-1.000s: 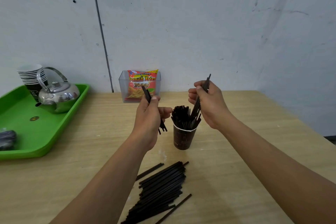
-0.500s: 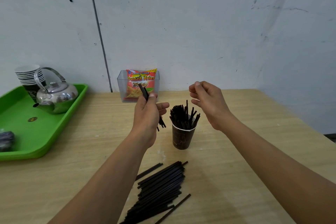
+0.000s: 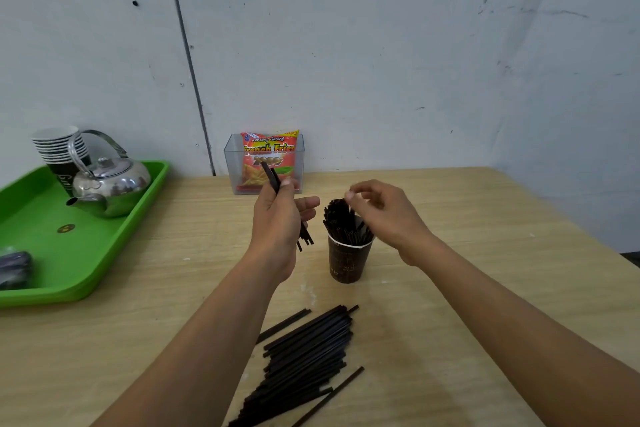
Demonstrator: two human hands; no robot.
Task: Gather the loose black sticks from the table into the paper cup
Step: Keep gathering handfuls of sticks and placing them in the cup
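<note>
Left hand [image 3: 277, 218] grips a small bundle of held sticks [image 3: 304, 240]. Their tops poke out above the thumb and their lower ends below the palm, with the middle hidden by the hand, so the exact count is unclear, a few at most. Right hand [image 3: 384, 215] hovers over the paper cup [image 3: 348, 262] with fingers curled and thumb and forefinger tips together right at the stick tops. Cannot tell whether it pinches one or holds nothing. The cup stands upright mid-surface between the two hands, packed with sticks in the cup [image 3: 341, 220], too dense to count, its far rim hidden by them. The loose pile [image 3: 304, 357] lies on the surface [image 3: 485, 288] near the person, between the forearms. It is too overlapped to count and its near end is cut off by the bottom edge. Two strays lie apart from it: stray one [image 3: 284, 324] on its left side and stray two [image 3: 329, 395] on its right. One green tray [image 3: 104, 253] is cut off at the left edge. It holds one steel kettle [image 3: 110, 180], one stack of cups [image 3: 59, 146] partly behind the kettle with rims too fine to count, one small round mark [image 3: 65, 228] and one dark object [image 3: 14, 267], cropped and unidentifiable. One clear box [image 3: 232, 163] at the wall holds one snack packet [image 3: 270, 152], its lower part blocked by the left hand.
</note>
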